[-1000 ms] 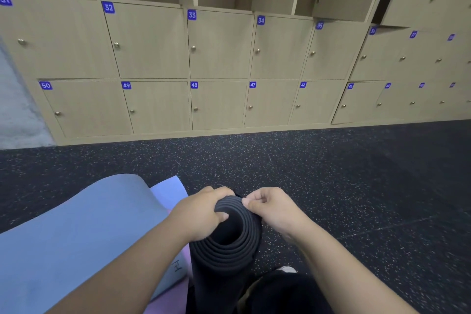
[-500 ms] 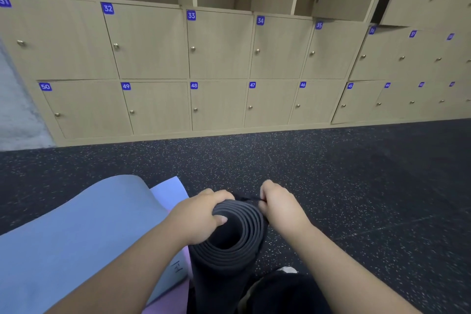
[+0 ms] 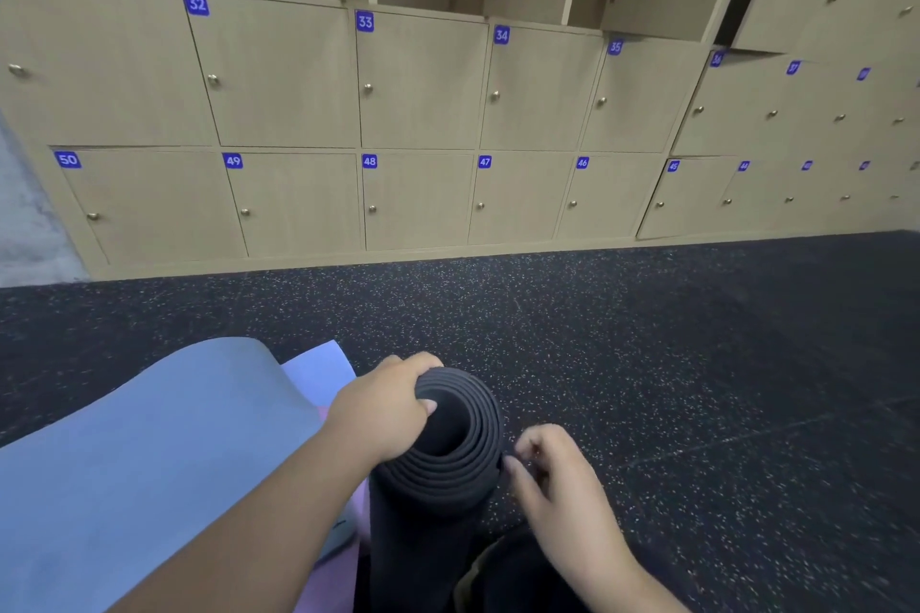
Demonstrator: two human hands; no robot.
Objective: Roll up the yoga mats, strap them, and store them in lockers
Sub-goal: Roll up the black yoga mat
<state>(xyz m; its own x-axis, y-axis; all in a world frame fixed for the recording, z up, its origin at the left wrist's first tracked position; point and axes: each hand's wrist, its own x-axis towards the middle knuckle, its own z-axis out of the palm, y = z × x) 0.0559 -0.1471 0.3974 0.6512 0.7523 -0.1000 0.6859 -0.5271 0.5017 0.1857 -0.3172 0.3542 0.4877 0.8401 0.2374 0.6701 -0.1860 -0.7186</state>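
Black rolled mat [image 3: 443,468] stood on end; my left hand [image 3: 386,406] gripped its rim, right hand [image 3: 557,473] fingers curled loosely beside it, holding nothing.

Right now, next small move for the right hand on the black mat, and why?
Probably pull the strap around the black mat. The left hand grips the roll's end, the right hand is curled beside its right edge, and no strap shows around the roll yet.

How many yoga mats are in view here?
3: a rolled black mat held by the left hand, a blue mat left of it, and a purple mat underneath. More may be hidden.
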